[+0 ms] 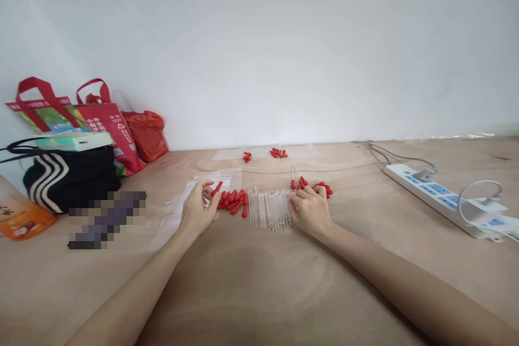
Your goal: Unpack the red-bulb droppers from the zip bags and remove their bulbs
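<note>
My left hand [199, 205] pinches a red rubber dropper bulb [217, 188] between thumb and fingers, just above the left end of a pile of red bulbs [234, 201]. Beside that pile lies a row of thin clear dropper tubes [267, 208]. At the row's right end, my right hand [311, 208] has its fingers closed on a clear tube, mostly hidden by the fingers. Behind this hand lie droppers [295, 175], clear tubes fitted with red bulbs. More red bulb ends [325, 188] show past its knuckles.
Clear plastic bags [227, 175] lie under and behind my left hand. Another clear bag [302, 151] with red-bulbed pieces rests near the wall. A power strip [436, 194] with cables stands right. Shopping bags [109, 130], a black striped bag [77, 178] and a blurred dark object [107, 221] are left.
</note>
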A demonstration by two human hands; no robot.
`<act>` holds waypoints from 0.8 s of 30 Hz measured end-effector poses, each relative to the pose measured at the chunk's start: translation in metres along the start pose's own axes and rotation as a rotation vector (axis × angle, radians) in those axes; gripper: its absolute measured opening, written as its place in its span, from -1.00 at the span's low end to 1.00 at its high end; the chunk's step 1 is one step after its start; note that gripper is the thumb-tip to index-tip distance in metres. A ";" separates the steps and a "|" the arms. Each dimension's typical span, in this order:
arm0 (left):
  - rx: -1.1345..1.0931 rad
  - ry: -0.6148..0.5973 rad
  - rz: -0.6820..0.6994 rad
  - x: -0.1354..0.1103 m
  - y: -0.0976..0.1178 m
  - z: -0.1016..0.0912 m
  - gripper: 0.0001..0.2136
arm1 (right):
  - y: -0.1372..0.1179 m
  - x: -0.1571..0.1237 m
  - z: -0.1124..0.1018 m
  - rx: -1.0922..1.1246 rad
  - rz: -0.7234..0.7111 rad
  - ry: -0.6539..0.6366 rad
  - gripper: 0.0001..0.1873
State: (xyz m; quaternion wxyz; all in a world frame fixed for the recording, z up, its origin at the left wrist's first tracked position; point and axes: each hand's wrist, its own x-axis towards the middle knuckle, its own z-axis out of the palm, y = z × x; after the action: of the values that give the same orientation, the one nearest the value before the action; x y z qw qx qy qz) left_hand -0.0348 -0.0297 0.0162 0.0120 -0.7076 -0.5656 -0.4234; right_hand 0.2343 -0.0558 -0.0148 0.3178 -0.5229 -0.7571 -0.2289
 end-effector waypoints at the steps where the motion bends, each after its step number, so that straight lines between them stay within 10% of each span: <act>1: 0.016 -0.038 -0.021 0.005 -0.001 0.000 -0.72 | -0.002 0.000 0.000 -0.008 -0.007 -0.026 -0.80; 11: 0.265 -0.378 -0.038 0.045 -0.003 0.018 -0.83 | -0.004 -0.006 -0.010 0.069 -0.003 -0.185 -0.59; 24: 0.361 -0.397 -0.041 0.059 0.029 0.029 -0.78 | 0.055 -0.041 -0.028 0.121 0.152 0.027 -0.71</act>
State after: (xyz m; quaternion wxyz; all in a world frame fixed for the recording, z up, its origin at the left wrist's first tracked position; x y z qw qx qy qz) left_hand 0.0059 0.0209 0.0470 0.0180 -0.7515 -0.6375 -0.1687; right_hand 0.3031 -0.0825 -0.0240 0.3753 -0.5557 -0.7232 -0.1652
